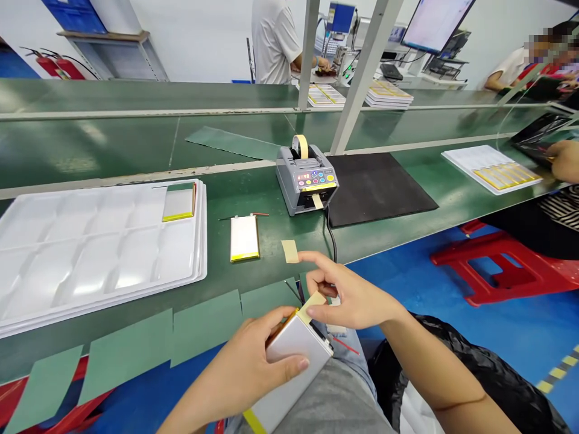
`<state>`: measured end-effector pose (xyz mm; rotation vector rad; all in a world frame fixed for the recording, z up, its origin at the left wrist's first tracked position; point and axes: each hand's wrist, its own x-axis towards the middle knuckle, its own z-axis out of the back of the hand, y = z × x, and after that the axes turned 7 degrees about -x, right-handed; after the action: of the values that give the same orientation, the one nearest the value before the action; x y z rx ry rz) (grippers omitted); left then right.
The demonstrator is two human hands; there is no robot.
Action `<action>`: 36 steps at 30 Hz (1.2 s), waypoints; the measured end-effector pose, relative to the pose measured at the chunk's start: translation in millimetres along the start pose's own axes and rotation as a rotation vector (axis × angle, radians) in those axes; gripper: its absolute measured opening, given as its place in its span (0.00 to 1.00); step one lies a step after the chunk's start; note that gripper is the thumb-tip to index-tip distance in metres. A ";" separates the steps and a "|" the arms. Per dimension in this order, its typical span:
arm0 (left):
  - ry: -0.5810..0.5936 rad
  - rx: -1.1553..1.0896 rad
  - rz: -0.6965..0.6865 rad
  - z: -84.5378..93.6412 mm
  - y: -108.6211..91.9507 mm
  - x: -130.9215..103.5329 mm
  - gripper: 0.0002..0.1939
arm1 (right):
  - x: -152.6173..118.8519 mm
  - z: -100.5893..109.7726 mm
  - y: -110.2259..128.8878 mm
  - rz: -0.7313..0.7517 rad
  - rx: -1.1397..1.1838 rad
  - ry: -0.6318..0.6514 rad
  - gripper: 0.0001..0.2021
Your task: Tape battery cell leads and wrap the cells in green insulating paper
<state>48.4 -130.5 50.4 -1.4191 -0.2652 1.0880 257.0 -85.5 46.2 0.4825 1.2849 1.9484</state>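
Observation:
My left hand (246, 364) is closed around a silver pouch battery (283, 401), held tilted above my lap with the thumb across its flat face. A beige strip of tape (313, 306) lies over the battery's top corner, and the thumb of my right hand (355, 295) presses on it. My right index finger is stretched out, with a second piece of tape (290, 251) at its tip. Dark and red leads stick out by the battery's end. Another battery (244, 238) lies on the green bench. Behind it stands a grey tape dispenser (307, 178) with a short tape end at its mouth.
Stacked white trays (104, 247) sit at the left, with one battery (179, 202) in a back compartment. A black mat (380, 187) lies right of the dispenser. Green sheet flaps (208, 325) hang along the bench's front edge. Farther right are a tray (491, 169), a red stool (502, 265) and co-workers.

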 end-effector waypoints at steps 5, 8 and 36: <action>0.022 -0.010 0.039 3.9 -8.1 -1.7 0.22 | 0.7 -0.4 2.2 -0.006 -0.077 -0.015 0.35; -0.006 -0.021 0.036 3.9 -10.0 -2.6 0.21 | 0.5 -3.1 5.5 -0.034 -0.186 -0.047 0.35; 0.052 -0.233 0.047 9.3 20.3 -1.2 0.26 | -11.9 6.1 0.7 -0.067 -0.106 0.218 0.15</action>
<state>32.0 -129.5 35.3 -1.6662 -0.3307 1.0833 268.5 -90.7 50.5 0.1759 1.3054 2.0430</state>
